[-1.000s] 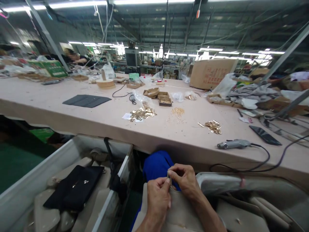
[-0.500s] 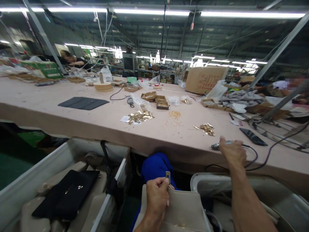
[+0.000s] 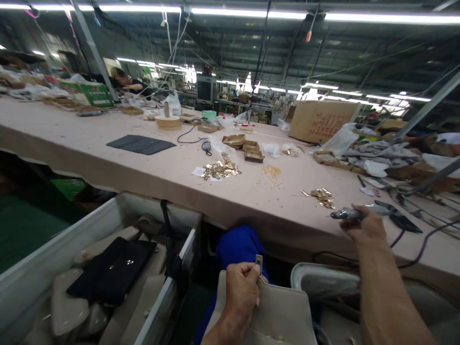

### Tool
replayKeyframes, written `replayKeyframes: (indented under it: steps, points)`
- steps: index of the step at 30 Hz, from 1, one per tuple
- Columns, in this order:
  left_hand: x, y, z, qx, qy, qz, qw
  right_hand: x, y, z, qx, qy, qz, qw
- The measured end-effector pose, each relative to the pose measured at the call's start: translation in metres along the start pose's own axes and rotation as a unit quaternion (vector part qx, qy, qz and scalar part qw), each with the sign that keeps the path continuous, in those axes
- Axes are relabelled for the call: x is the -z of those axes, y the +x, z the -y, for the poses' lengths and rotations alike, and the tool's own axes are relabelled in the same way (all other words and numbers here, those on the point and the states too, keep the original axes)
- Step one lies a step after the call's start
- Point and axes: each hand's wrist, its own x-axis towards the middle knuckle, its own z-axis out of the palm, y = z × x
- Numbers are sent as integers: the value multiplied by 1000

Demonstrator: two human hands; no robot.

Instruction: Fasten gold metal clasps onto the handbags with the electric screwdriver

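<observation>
My left hand point(image 3: 241, 292) is closed in a pinch on a small gold metal fitting point(image 3: 258, 261) at the top edge of a beige bag point(image 3: 278, 309) that rests on my lap. My right hand point(image 3: 363, 226) reaches out over the table's near edge and grips a grey corded electric screwdriver point(image 3: 348, 213), holding it just above the table. A small heap of gold fittings point(image 3: 323, 196) lies just beyond that tool.
The long pink worktable point(image 3: 143, 167) carries more gold hardware piles point(image 3: 219, 168), small cardboard trays point(image 3: 247, 146), a dark mat point(image 3: 141, 143), a cardboard box point(image 3: 321, 120) and a black phone point(image 3: 404, 218). A white bin point(image 3: 43, 258) at lower left holds beige bags and a black bag point(image 3: 111, 268). A person works far back left.
My right hand left the bag, reached to the table and took hold of the grey screwdriver, lifting it slightly. My left hand kept its pinch on the gold fitting.
</observation>
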Motion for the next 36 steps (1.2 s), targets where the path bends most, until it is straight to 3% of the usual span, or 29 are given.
replayKeyframes:
  steps: [3,5,8,12,20,26,36]
  points:
    - [1,3,2,6,0,-3,1000,-29,-17,13,-76,141,11,987]
    - [2,5,4,10,0,-9,1000,-51,-28,17,-78,195,17,978]
    - [5,7,5,10,1,-16,1000,-85,-39,11,-93,230,74,966]
    - [13,10,5,7,6,-25,1000,-131,-48,-10,-117,266,126,948]
    - [37,17,7,2,15,-58,998,-210,-50,-70,-142,276,136,941]
    - [44,21,4,2,8,-40,999,-223,-46,-92,-160,297,76,938]
    - [41,23,3,8,-14,-16,1000,-224,-51,-95,-120,281,38,951]
